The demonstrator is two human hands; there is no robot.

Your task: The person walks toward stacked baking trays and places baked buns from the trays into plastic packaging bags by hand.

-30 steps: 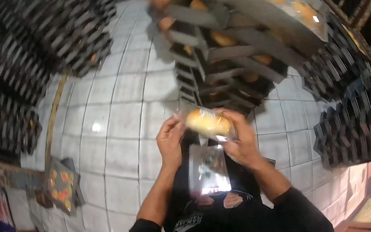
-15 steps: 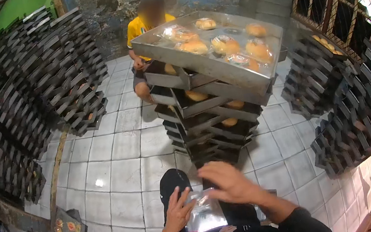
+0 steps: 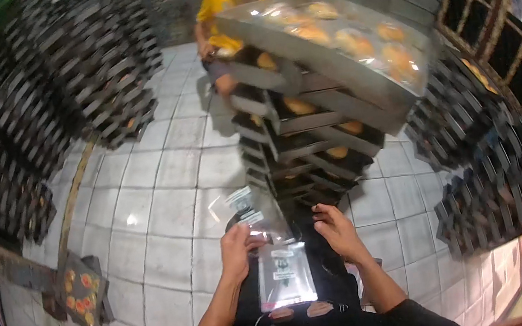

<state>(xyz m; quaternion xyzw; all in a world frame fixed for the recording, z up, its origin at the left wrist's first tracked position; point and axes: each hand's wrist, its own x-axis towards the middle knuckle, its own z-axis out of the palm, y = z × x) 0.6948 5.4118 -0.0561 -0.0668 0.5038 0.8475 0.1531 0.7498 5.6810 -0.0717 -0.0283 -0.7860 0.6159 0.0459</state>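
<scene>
A clear plastic bag with a printed label is pinched in my left hand, held up in front of my lap. Just below it, a stack of clear printed bags lies on my lap. My right hand is to the right of the bag, fingers curled but apart, with nothing in them. Ahead stands a tall stack of metal trays, and its top tray holds several wrapped bread buns. More buns show in the trays beneath.
A person in a yellow shirt sits beyond the tray stack. Tall piles of dark trays stand at the left and right. A tray with decorated pieces is at the lower left on the white tiled floor.
The wrapped bun held a second ago is gone from my hands. My left hand has lifted a bag above the stack on my lap, and my right hand has moved away from that stack.
</scene>
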